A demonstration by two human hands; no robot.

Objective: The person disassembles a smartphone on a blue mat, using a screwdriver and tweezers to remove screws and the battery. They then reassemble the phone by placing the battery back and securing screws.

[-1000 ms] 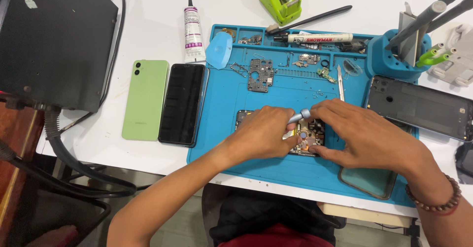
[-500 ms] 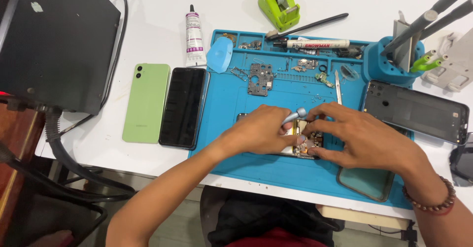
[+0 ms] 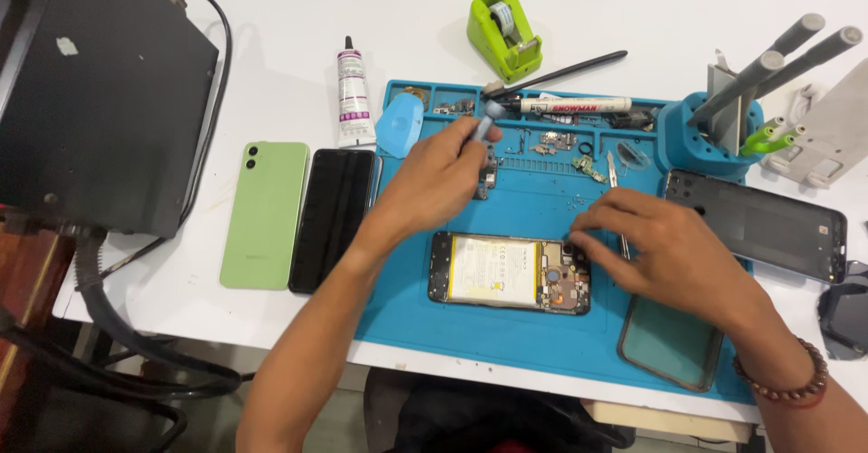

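Note:
An opened phone [image 3: 511, 272] with its yellow-white battery and circuit board exposed lies on the blue work mat [image 3: 533, 344]. My left hand [image 3: 434, 177] is raised over the far part of the mat, holding a small light-blue-handled screwdriver [image 3: 485, 123] above a loose circuit board [image 3: 488, 174]. My right hand [image 3: 655, 250] rests at the phone's right end, fingertips on the board near the camera area; whether it pinches a small part is hidden.
A green phone [image 3: 265, 213] and a black screen panel [image 3: 333, 218] lie left of the mat. A glue tube [image 3: 353, 96], green tape dispenser [image 3: 503, 33], marker [image 3: 574, 106], blue tool holder [image 3: 701, 136], dark back cover [image 3: 759, 225], clear case [image 3: 669, 340] and black box [image 3: 99, 100] surround it.
My left hand has lifted off the phone and moved toward the far side of the mat with the screwdriver. The opened phone, earlier covered by both hands, now shows its battery.

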